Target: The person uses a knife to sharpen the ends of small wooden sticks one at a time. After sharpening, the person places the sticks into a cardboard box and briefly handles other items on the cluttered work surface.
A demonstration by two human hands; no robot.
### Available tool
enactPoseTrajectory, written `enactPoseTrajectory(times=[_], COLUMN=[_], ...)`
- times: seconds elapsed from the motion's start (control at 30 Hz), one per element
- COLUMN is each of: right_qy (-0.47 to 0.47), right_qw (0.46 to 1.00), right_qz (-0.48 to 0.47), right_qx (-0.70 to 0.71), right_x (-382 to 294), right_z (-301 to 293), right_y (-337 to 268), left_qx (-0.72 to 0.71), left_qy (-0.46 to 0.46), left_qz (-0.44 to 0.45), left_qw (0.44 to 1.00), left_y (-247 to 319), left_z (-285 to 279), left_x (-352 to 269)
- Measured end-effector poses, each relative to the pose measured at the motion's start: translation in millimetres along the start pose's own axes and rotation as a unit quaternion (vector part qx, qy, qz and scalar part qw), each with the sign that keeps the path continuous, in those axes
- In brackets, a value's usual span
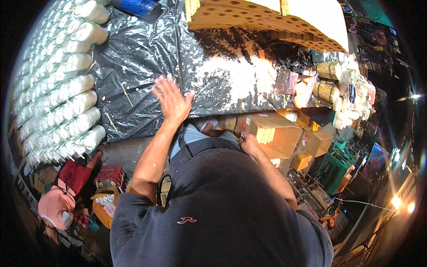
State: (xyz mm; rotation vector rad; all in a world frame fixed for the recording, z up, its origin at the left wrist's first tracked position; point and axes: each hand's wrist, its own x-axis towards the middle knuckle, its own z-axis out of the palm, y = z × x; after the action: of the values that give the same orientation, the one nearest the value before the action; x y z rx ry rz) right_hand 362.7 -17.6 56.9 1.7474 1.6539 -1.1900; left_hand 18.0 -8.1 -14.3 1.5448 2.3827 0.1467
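Observation:
My left hand (172, 101) hovers over or rests on a black plastic sheet (140, 66) covering the table, its fingers spread and a little blurred. Nothing is held in it. White flakes and a few thin sticks (127, 95) lie scattered on the sheet. Left of that hand stand rows of white cylinders (81, 85), many with thin sticks at their ends. Down by my hip, beside an open cardboard box (280, 133), is my right hand (250, 145) with its fingers curled. Something small and dark shows at its fingertips, too unclear to name.
A large yellow block with rows of holes (247, 16) overhangs the table's far side. A blue cylindrical container (140, 8) lies at the far left. Bundles (325, 91) and plastic bags crowd the right end. A person in a pink top (58, 203) is low at left, near a red crate (110, 175).

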Motion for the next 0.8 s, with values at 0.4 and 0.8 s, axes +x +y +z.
enactPoseTrajectory(times=[0.4, 0.8], right_qy=[0.008, 0.134], right_qw=[0.998, 0.865], right_qz=[-0.008, -0.087], right_qx=[0.067, 0.477], right_x=[7, 86], right_z=[11, -129], right_y=[74, 1], left_qx=[-0.142, -0.349], left_qy=[0.134, -0.168], left_qz=[0.051, 0.216], left_qw=[0.979, 0.896], left_y=[84, 207], left_z=[18, -13], left_x=[157, 60])
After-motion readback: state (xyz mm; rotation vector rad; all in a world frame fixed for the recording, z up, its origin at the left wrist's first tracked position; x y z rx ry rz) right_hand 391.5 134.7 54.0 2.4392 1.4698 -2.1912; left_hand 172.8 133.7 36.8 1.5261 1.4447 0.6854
